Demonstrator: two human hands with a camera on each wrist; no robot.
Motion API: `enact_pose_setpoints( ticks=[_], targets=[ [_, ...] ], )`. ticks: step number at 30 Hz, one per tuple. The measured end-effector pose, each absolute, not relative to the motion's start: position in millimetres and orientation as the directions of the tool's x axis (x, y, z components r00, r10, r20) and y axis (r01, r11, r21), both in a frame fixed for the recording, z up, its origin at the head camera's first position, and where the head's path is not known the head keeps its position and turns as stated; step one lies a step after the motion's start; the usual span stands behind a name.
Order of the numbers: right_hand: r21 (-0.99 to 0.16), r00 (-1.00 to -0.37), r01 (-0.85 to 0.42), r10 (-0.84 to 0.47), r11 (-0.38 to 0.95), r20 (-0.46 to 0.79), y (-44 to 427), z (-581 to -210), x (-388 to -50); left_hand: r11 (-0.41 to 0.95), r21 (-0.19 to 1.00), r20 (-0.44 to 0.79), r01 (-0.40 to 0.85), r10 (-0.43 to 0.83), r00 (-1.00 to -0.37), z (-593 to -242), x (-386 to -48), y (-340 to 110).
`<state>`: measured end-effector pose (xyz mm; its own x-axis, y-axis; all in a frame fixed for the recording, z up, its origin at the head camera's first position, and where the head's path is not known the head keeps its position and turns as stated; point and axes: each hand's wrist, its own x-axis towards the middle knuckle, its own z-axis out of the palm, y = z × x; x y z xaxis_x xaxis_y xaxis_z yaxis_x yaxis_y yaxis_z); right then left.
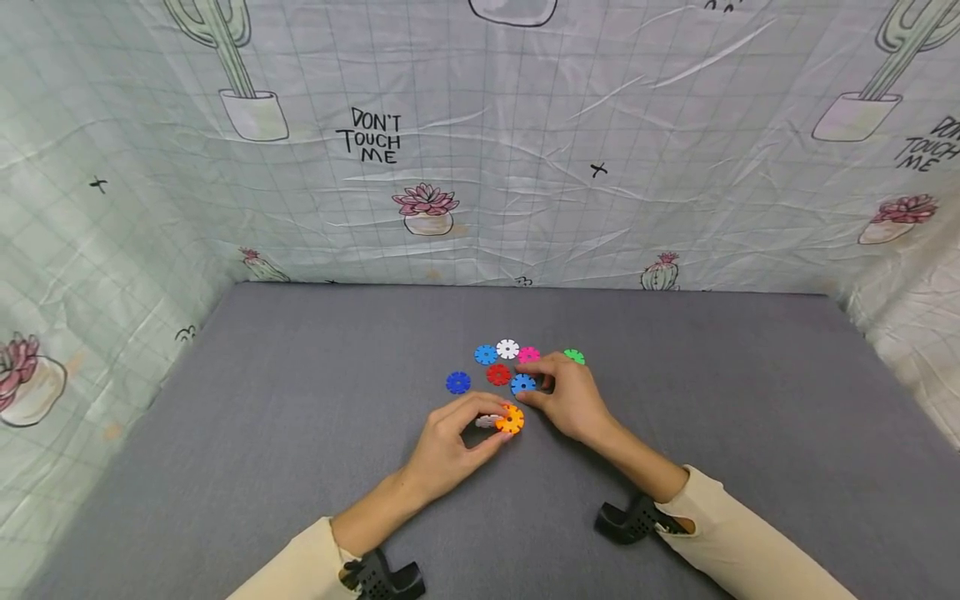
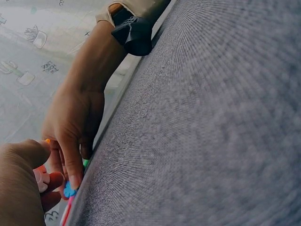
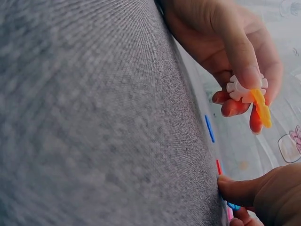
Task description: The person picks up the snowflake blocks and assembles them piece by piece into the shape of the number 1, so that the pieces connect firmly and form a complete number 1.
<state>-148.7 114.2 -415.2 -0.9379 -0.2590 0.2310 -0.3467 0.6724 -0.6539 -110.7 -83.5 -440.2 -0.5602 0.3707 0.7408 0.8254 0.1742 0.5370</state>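
In the head view my left hand (image 1: 452, 443) pinches an orange notched disc (image 1: 511, 419) joined to a pale one (image 1: 487, 422); the right wrist view shows the orange disc (image 3: 262, 108) set at an angle to the pale disc (image 3: 241, 91). My right hand (image 1: 572, 398) has its thumb and fingers at the edges of a light blue disc (image 1: 522, 384), which in the left wrist view (image 2: 70, 189) is between its fingertips. A red disc (image 1: 498, 374) lies just left of that blue one.
Around the hands on the grey table (image 1: 315, 433) lie a dark blue disc (image 1: 458, 382), another light blue disc (image 1: 485, 355), a white disc (image 1: 507, 349), a pink disc (image 1: 528, 355) and a green disc (image 1: 574, 356). A patterned cloth (image 1: 510, 200) hangs behind the table.
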Motion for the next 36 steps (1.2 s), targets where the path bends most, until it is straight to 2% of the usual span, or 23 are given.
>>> enact_pose_setpoints(
  ticks=[14,24,36],
  targets=[
    [-0.67,-0.912,-0.409,-0.292,0.619,0.287,120,-413,-145,0.201,0.564,0.718,0.801,0.36,-0.596,-437,-107,-83],
    [-0.844,-0.944,-0.288,-0.284,0.453,0.17,136,-398,-131,0.202,0.572,0.716,0.795,0.35,-0.604,-437,-107,-84],
    [-0.916,-0.943,-0.232,-0.308,0.327,0.128,143,-398,-103,0.184,0.591,0.709,0.785,0.346,-0.615,-435,-108,-84]
  ],
)
